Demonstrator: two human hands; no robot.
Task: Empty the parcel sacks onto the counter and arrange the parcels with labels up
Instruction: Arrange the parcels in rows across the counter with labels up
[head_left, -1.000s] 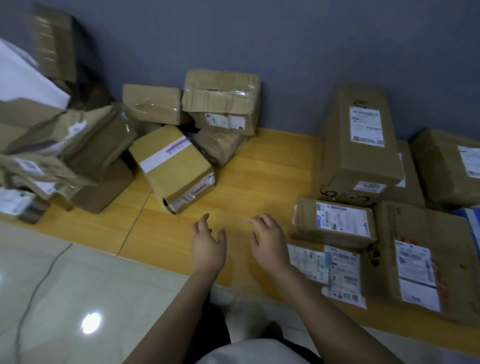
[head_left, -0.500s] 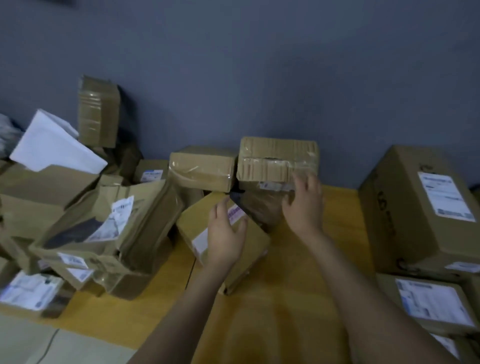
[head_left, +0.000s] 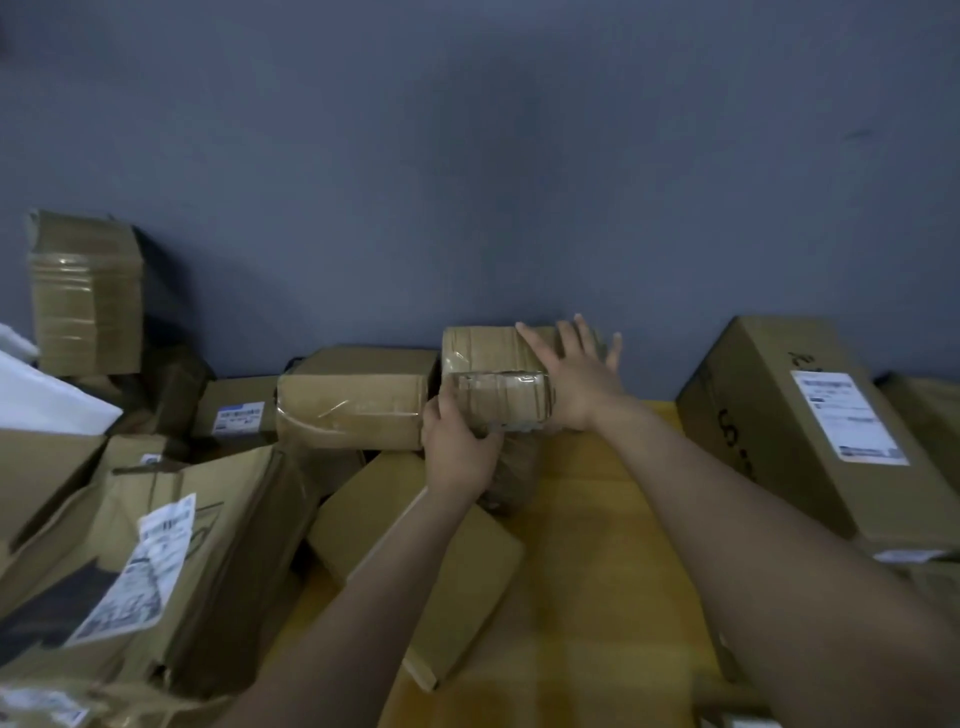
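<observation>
L hand (head_left: 460, 452) grips the taped parcel (head_left: 496, 387) at its lower-left corner: thumb up the left edge, fingers curled under the bottom edge. R hand (head_left: 576, 379) lies flat on the parcel's right end, fingers (head_left: 569, 338) straight & spread, reaching over the top toward the grey wall (head_left: 467, 156), curled round nothing. The parcel is at the back of the yellow counter (head_left: 597, 571), close to the wall, perched on a darker wrapped parcel (head_left: 511, 467) & just beside a wide taped box (head_left: 358, 397) on its left. A plain box (head_left: 384, 514) lies under the L forearm. The big box (head_left: 769, 415) at right has its label (head_left: 847, 415) up. At left is a crumpled box (head_left: 223, 545) w/ its label showing.
</observation>
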